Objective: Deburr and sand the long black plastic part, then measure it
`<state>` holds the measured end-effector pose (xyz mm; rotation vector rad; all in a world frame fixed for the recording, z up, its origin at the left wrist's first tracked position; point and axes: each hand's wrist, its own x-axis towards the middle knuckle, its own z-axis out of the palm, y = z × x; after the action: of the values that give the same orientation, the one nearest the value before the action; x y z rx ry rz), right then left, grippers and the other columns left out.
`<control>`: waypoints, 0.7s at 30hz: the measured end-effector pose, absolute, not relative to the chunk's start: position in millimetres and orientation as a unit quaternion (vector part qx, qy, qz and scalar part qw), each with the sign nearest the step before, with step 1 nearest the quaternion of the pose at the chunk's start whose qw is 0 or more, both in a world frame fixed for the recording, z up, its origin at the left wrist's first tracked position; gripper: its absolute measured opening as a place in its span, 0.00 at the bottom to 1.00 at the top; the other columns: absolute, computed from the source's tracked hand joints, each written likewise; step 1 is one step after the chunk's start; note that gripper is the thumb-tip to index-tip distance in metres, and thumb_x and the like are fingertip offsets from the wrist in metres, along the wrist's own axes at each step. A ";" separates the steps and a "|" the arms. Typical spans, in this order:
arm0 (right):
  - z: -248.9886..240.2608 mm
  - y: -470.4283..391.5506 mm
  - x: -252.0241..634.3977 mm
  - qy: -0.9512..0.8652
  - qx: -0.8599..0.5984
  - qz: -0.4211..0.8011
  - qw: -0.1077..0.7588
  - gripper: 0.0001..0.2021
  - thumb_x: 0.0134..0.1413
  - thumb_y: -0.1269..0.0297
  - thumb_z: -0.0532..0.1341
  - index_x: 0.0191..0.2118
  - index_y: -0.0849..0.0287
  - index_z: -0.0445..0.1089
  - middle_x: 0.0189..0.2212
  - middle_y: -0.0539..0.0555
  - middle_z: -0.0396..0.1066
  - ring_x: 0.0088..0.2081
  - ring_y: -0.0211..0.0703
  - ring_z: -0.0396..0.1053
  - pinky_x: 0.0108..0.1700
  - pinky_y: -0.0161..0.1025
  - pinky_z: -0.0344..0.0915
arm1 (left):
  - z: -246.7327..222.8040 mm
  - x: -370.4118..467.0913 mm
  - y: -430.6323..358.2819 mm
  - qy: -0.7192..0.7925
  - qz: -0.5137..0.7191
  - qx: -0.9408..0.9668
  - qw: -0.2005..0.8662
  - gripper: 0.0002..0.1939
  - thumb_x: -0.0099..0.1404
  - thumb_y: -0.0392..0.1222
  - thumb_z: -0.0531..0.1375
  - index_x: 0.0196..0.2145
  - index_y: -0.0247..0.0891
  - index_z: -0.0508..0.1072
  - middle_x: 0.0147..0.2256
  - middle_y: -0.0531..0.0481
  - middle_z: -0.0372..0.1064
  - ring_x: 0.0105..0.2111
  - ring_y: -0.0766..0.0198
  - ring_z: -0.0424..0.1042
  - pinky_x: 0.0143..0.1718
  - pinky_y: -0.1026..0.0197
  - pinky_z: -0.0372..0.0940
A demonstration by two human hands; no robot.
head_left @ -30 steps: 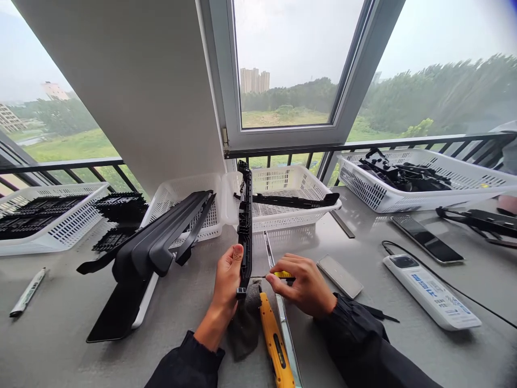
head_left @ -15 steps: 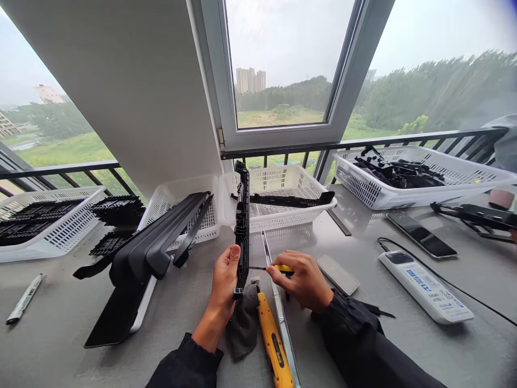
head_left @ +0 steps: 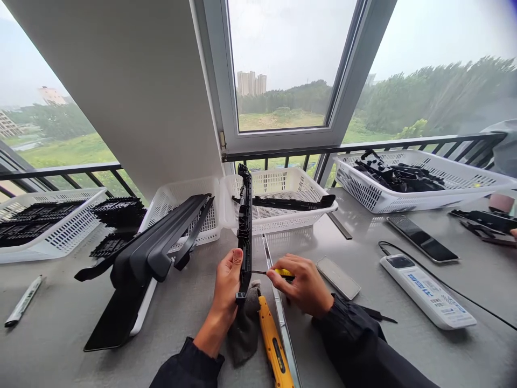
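Little change: left hand grips long black plastic strip, right hand pinches yellow-handled thin-shafted tool, tip still at strip's edge; apparently same work spot.

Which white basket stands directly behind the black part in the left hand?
The basket below the middle window, a long black strip across it; the held part overlaps none of the other three.

Dark sleeves, creased, gathered cuffs; left hand, right hand, both bare
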<state>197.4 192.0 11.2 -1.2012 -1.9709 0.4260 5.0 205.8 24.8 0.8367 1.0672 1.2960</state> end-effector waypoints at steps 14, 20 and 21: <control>12.5 190.3 194.0 -0.773 -0.470 0.165 0.394 0.19 0.74 0.55 0.61 0.30 0.55 0.77 0.26 0.50 0.76 0.29 0.40 0.72 0.35 0.38 0.63 | 24.4 7.1 200.9 0.470 0.539 0.368 0.595 0.37 0.53 0.79 0.72 0.27 0.43 0.64 0.20 0.65 0.52 0.17 0.74 0.46 0.14 0.69 0.48; 11.2 196.8 202.2 -0.751 -0.495 0.147 0.411 0.20 0.75 0.54 0.61 0.29 0.55 0.76 0.25 0.50 0.75 0.29 0.41 0.71 0.35 0.38 0.61 | 22.6 11.6 197.0 0.476 0.523 0.388 0.591 0.37 0.56 0.81 0.68 0.28 0.43 0.64 0.20 0.64 0.53 0.18 0.72 0.49 0.16 0.69 0.52; 10.8 198.1 204.5 -0.746 -0.502 0.145 0.414 0.20 0.75 0.54 0.61 0.29 0.55 0.76 0.25 0.50 0.75 0.29 0.41 0.71 0.35 0.38 0.61 | 22.6 12.6 195.8 0.477 0.519 0.394 0.590 0.36 0.57 0.80 0.68 0.28 0.43 0.65 0.21 0.64 0.53 0.19 0.72 0.50 0.17 0.69 0.52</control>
<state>204.5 198.1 10.8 -1.2608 -1.8739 0.3636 12.6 195.8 22.6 0.9170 1.1101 1.2093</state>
